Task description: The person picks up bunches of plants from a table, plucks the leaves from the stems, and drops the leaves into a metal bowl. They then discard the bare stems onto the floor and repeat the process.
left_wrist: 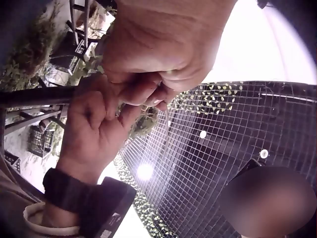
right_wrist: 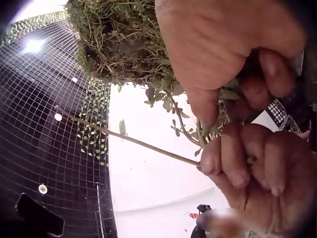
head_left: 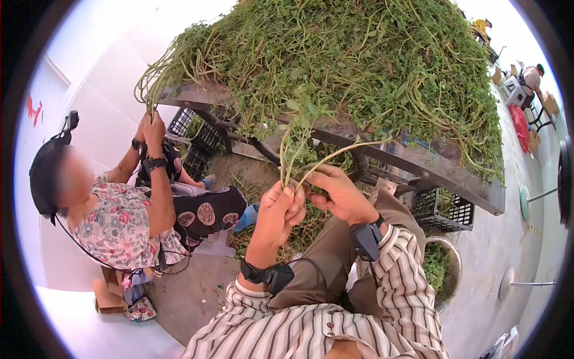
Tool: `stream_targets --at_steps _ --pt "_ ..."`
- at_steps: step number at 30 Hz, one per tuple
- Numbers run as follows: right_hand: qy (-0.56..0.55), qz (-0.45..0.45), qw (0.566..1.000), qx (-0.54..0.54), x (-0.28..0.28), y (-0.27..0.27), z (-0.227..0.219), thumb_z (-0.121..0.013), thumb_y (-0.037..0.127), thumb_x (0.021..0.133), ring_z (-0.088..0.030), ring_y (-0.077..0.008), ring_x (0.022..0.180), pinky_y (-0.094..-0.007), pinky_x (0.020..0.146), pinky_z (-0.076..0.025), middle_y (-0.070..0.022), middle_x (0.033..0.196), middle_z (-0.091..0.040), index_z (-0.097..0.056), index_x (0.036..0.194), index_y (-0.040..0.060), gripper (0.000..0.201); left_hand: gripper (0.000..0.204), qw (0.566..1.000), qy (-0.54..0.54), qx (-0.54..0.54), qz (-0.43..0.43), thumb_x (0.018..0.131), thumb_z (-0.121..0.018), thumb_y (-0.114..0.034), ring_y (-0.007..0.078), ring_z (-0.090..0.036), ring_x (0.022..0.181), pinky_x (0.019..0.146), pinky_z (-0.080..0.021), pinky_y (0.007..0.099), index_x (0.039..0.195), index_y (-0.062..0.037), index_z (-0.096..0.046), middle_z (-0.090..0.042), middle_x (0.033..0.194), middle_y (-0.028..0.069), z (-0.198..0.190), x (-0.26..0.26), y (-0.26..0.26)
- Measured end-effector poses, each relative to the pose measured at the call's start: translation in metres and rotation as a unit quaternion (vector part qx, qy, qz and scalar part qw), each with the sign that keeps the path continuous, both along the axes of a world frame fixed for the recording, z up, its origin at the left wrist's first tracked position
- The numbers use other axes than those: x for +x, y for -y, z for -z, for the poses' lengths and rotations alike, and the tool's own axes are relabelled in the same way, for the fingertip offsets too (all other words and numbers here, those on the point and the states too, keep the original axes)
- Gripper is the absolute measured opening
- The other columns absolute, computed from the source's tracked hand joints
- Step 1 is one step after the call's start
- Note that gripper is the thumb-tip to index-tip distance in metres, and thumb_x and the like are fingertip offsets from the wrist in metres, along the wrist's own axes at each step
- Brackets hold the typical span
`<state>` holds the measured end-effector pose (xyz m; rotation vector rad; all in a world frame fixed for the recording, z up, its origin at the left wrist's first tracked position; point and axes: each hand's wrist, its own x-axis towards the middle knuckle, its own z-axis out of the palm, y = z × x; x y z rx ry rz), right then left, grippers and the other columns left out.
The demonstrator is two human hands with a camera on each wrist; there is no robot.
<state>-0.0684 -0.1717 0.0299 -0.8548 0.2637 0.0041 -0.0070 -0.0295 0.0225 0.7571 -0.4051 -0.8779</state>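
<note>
In the head view, my left hand [head_left: 278, 209] pinches a few leafy green stems [head_left: 290, 152] between thumb and fingers, their leafy tops pointing up. One bare stem [head_left: 347, 154] slants from those fingertips up to the right; the right wrist view shows its cut end too. Close beside it, my right hand [head_left: 341, 194] has its fingers curled at some leaves just below the stem. Thumb and fingers of the right hand [right_wrist: 233, 54] close around greenery by the left hand [right_wrist: 257, 168], partly hidden by the fingers. Behind both lies a large heap of leafy stems [head_left: 359, 66] on a table [head_left: 472, 194].
Black plastic crates [head_left: 442, 209] stand under the table, and a round tub [head_left: 457, 269] of greens sits by my right leg. At left, another person [head_left: 125, 209] holds a bunch of stems [head_left: 152, 96]. Loose stems litter the floor. Cardboard boxes [head_left: 109, 293] lie at lower left.
</note>
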Motion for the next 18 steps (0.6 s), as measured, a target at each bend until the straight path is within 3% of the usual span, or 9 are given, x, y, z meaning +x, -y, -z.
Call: stream_targets --at_steps 4,12,18 --pt "-0.018 0.013 1.0 0.013 0.003 0.001 0.01 -0.057 0.018 0.087 -0.034 -0.0023 0.048 -0.0177 0.04 -0.022 0.0012 0.073 -0.05 -0.055 0.093 0.0031 0.016 0.02 1.0 0.006 0.014 0.003 0.092 -0.049 -0.024 0.0018 -0.029 0.048 0.043 -0.027 0.016 0.093 -0.0035 -0.048 -0.043 0.068 -0.0019 0.003 -0.003 0.004" --pt "0.046 0.007 0.993 0.109 0.004 0.004 0.015 -0.06 0.013 0.084 -0.032 -0.0015 0.046 -0.0183 0.039 -0.024 0.0039 0.064 -0.046 -0.054 0.088 0.0044 0.011 0.019 0.999 0.002 0.035 0.023 0.092 -0.05 -0.023 0.002 -0.03 0.05 0.044 -0.027 0.0158 0.094 -0.0043 -0.049 -0.043 0.07 -0.0022 0.004 -0.009 0.007" --pt "0.038 0.045 0.995 0.075 0.001 0.005 0.009 -0.06 0.01 0.083 -0.035 -0.0012 0.045 -0.0181 0.04 -0.024 0.0049 0.062 -0.046 -0.054 0.09 0.0042 0.011 0.017 0.999 -0.008 0.034 0.027 0.091 -0.051 -0.023 0.0024 -0.03 0.05 0.044 -0.027 0.0163 0.092 -0.006 -0.049 -0.043 0.069 -0.002 0.011 -0.009 0.008"
